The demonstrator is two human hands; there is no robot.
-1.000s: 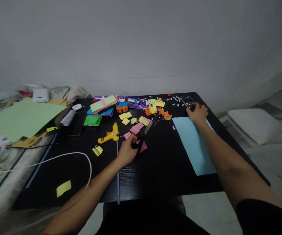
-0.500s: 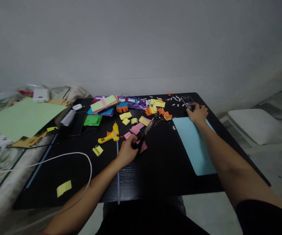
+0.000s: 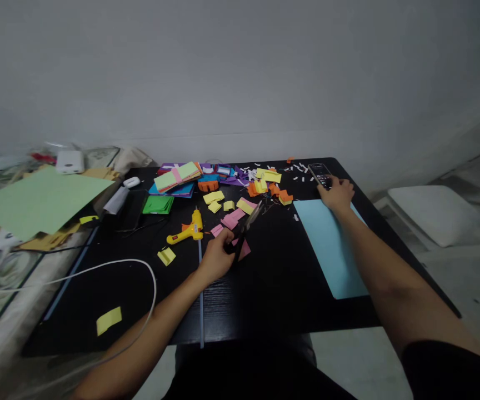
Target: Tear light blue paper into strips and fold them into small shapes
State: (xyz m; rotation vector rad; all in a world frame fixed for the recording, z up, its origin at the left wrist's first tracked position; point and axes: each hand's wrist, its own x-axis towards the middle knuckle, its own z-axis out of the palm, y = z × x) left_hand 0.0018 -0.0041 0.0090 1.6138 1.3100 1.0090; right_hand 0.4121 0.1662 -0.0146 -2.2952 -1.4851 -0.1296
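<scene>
My left hand [image 3: 217,256] is closed round the black handles of a pair of scissors [image 3: 245,228], whose blades point up and to the right over pink paper scraps [image 3: 230,220]. My right hand [image 3: 336,193] reaches to the far right of the black table [image 3: 265,283] and rests its fingers on a phone [image 3: 320,174] with a lit screen. A light blue sheet [image 3: 330,244] lies under my right forearm.
A yellow glue gun [image 3: 186,230] lies left of my left hand, with a white cable [image 3: 140,266] looping near it. Yellow, orange, purple and green paper pieces [image 3: 223,186] litter the far side. A large green sheet [image 3: 35,200] lies on the left surface. A white cushion [image 3: 435,211] lies on the floor at right.
</scene>
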